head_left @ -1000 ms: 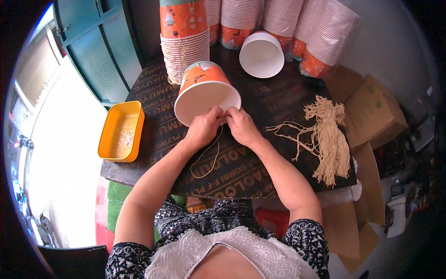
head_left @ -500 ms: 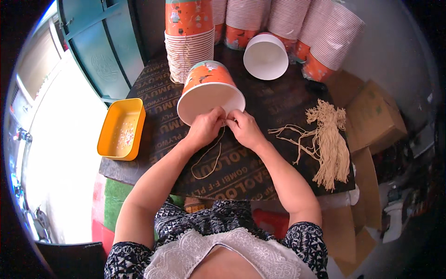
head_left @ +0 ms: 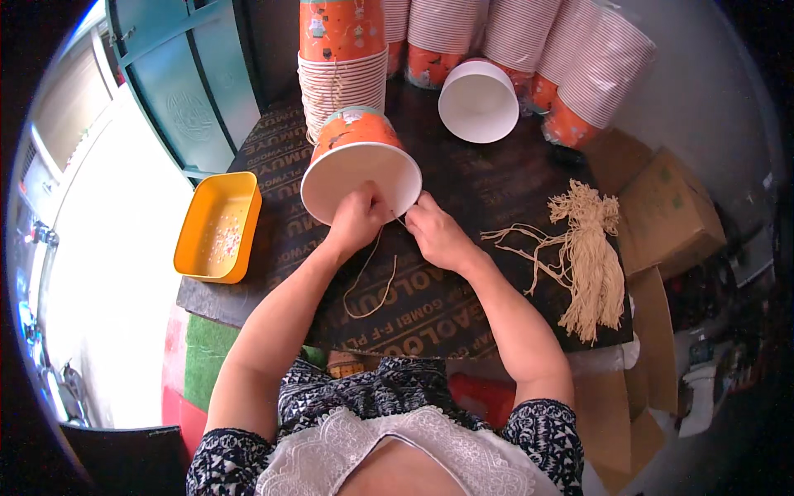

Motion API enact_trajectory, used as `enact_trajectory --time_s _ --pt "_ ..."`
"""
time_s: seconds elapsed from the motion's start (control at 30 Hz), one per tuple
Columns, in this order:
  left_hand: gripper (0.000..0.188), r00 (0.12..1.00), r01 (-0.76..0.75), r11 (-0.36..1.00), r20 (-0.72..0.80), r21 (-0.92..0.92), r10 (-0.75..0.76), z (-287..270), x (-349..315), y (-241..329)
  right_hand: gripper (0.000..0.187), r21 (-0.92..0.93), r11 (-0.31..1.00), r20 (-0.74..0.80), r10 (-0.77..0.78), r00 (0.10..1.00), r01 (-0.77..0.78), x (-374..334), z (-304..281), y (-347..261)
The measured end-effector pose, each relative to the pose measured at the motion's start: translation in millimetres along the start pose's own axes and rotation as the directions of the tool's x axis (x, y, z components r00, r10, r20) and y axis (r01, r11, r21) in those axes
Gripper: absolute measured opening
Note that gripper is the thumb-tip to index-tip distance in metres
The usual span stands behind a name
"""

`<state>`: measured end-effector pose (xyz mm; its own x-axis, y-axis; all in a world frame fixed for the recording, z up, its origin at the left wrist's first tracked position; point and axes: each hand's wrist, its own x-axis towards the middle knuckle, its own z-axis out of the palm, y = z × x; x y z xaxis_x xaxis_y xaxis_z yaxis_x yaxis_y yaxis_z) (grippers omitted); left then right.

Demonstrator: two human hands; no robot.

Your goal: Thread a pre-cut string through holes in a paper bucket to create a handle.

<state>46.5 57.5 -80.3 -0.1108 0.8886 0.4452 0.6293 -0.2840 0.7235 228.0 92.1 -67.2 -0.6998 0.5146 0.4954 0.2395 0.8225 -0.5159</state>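
Drawing apart since the earlier frame, the 2 hands are now leaving a short taut stretch of tan twine (head_left: 388, 290) between them, and the orange paper bucket (head_left: 351, 169) is sitting slightly further left. Its place is the middle of the dark plywood surface (head_left: 488, 190), in front of a nested stack of paper buckets (head_left: 344, 87); whether its base is touching that stack, I cannot tell.

The left hand (head_left: 358, 221) is curling its fingers inside the mouth by the near rim; what they are gripping is hidden. The right hand (head_left: 437, 234) is closing thumb and fingers in a pinch on the twine, just outside the rim's right side.

Judging by its thin wall, the bucket is likely being light and fairly stiff, but easily dented or rolled; the rolled rim is offering the firmest hold. The twine is probably being soft and limp, best pinched near the rim.

The bucket is lying on its side, its mouth facing the person and its narrower base pointing away, with its long axis running almost straight from near to far. The twine's loose tail is looping toward the person.
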Motion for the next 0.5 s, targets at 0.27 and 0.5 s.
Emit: enact_trajectory --time_s 0.27,0.5 --pt "0.014 0.983 0.152 0.988 0.104 -0.005 -0.15 -16.5 2.6 8.3 0.033 -0.164 0.986 0.098 0.036 0.995 -0.019 -1.6 0.3 5.6" --pt "0.013 0.95 0.143 0.934 0.309 -0.327 -0.037 -21.9 0.7 16.2 0.04 -0.148 0.988 0.132 0.06 0.99 -0.04 0.1 0.3 4.6"
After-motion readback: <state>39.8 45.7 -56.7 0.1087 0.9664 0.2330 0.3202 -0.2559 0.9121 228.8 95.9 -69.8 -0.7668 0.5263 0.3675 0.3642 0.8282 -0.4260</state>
